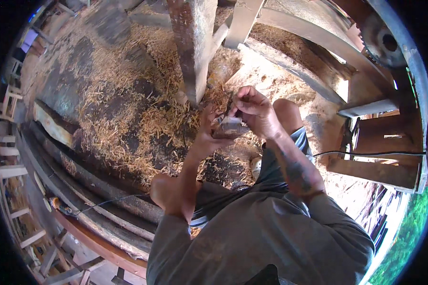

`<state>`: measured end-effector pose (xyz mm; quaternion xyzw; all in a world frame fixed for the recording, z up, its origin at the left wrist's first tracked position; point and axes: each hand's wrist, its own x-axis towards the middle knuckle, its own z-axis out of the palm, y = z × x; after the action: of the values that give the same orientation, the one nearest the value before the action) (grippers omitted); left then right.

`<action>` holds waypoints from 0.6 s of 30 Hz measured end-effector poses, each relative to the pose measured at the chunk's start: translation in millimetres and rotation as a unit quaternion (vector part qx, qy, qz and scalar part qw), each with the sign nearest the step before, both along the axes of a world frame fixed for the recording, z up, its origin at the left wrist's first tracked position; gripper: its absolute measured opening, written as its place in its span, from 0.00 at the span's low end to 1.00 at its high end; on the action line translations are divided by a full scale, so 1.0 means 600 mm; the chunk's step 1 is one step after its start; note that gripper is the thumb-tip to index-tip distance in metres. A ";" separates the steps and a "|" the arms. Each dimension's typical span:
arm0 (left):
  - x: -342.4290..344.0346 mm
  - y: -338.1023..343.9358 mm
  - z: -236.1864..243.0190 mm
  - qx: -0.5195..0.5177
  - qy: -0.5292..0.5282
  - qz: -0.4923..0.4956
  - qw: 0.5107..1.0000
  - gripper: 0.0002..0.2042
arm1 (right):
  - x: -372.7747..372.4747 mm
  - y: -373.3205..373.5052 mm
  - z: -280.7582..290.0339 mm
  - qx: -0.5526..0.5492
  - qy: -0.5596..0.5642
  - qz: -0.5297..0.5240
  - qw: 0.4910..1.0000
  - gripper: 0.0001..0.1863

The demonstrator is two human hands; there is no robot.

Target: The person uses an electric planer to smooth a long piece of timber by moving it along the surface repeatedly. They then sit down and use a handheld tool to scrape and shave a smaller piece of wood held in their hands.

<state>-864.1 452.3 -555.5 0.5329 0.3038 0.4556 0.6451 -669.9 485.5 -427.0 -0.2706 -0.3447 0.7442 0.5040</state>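
I sit with both hands in front of me, over a floor of wood shavings. In my left hand (pixel 208 135) rests a small greyish block (pixel 231 127) with a pale top; the thumb stands along one side and the fingers curl beneath it. My right hand (pixel 254 108) is closed in a pinch just above the block. A thin dark piece (pixel 232 105) shows at its fingertips, too small to name. The fingers hide part of the block and most of that piece.
A thick wooden post (pixel 195 52) stands just beyond my hands. Curled wood shavings (pixel 138 128) cover the ground. Long timbers (pixel 95 190) lie at left, with an orange-and-black power tool (pixel 60 207) near them. At right are a wooden frame (pixel 375 152) and a black cable (pixel 366 153).
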 end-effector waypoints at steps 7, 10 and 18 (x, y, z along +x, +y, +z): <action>-0.045 0.006 0.019 -0.165 -0.267 0.031 0.949 0.40 | 0.091 0.036 0.084 -0.018 -0.309 0.047 0.950 0.12; -0.051 0.018 0.013 -0.171 -0.273 0.024 0.946 0.37 | 0.100 0.026 0.069 -0.019 -0.274 0.038 0.961 0.14; -0.012 0.015 0.066 -0.059 -0.021 0.109 0.992 0.50 | 0.091 0.008 0.083 -0.003 -0.209 0.021 0.978 0.28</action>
<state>-871.2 461.4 -515.6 0.4479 0.3732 0.5154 0.6281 -615.3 490.1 -377.3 -0.4139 -0.4458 0.6831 0.4041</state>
